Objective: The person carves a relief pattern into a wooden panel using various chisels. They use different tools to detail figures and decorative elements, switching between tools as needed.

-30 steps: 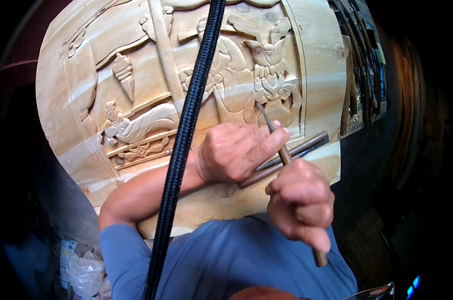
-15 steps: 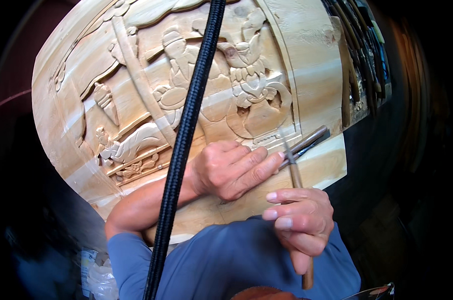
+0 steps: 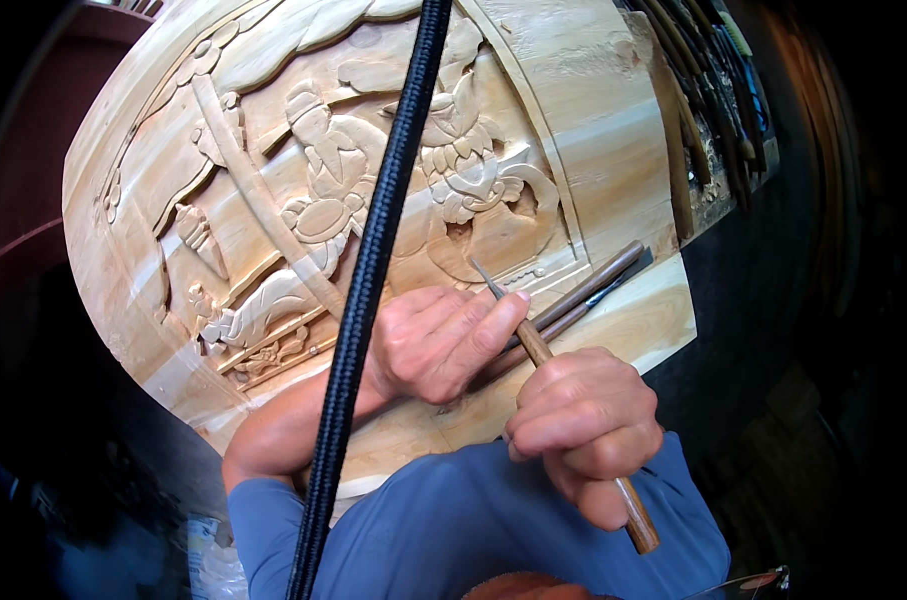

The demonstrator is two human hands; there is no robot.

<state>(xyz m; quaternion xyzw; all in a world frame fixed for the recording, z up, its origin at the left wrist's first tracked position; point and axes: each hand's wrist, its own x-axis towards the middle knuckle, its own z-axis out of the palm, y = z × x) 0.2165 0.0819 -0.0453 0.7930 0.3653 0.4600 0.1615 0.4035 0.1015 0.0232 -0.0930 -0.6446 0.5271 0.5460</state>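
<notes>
A wood-carving chisel (image 3: 534,342) with a brown handle is gripped in my right hand (image 3: 588,425), the fist wrapped round the handle and its butt sticking out below. The thin metal blade slants up and left, its tip over the lower part of a carved figure. My left hand (image 3: 438,340) rests on the carved wooden panel (image 3: 628,120), fingers curled, with its thumb and forefinger side against the blade's shank. What the other left fingertips do is hidden. Two more tools with brown handles (image 3: 598,278) lie on the panel just right of my left hand.
Several carving tools (image 3: 688,60) lie in a row beyond the panel's right edge. A black braided cable (image 3: 373,260) crosses the view from top to bottom. A plastic bag (image 3: 220,570) sits low at the left. The panel's right edge (image 3: 688,300) drops to a dark area.
The chisel has swung leftward, its tip now over the carving and its shank against my left hand. My right hand has closed from loose fingers to a fist. The panel appears slightly shifted left.
</notes>
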